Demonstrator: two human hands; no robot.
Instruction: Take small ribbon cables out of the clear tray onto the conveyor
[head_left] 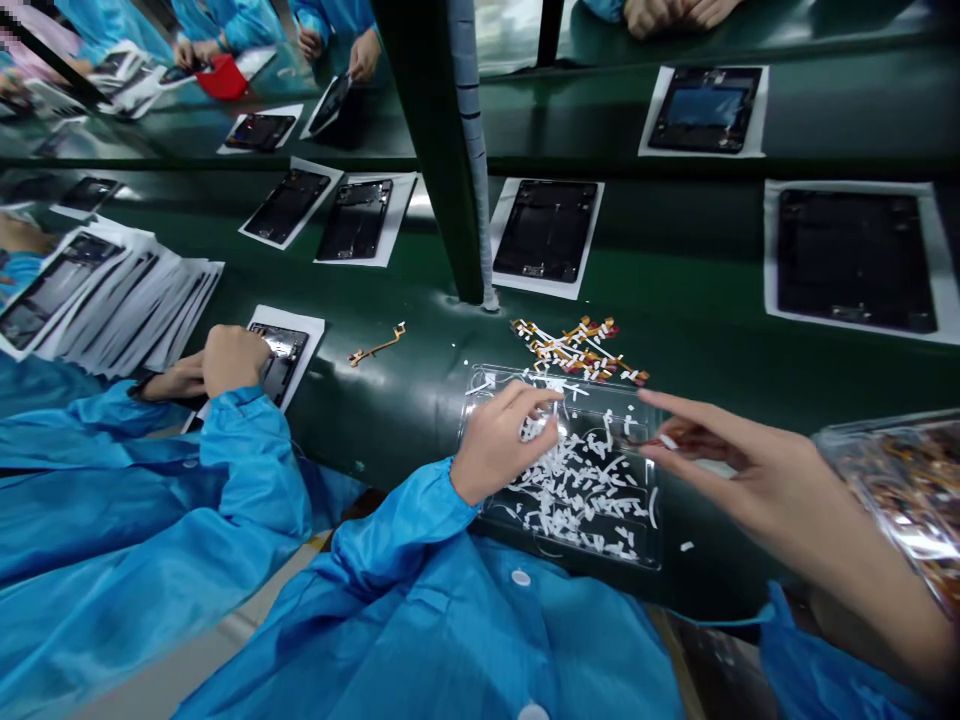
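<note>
My left hand (504,438) hovers over a clear plastic tray (654,545), its thumb and forefinger curved with a gap between them. I see nothing held there. White paper-like scraps (570,490) lie scattered in the tray. To the tray's right, my right hand (739,455) grips a small reddish-brown flex cable (664,441) with a white tab, its forefinger stretched out above. Part of the cable is hidden by the fingers. Just beyond the tray lies a pile of orange-brown flex cables (577,348) with white tabs.
A clear box of flex cables (919,480) stands at the right. One loose flex cable (379,345) lies left of the pile. Black panels on white sheets (547,232) line the green bench behind a post (442,150). A co-worker's hands (232,362) work on a panel at left.
</note>
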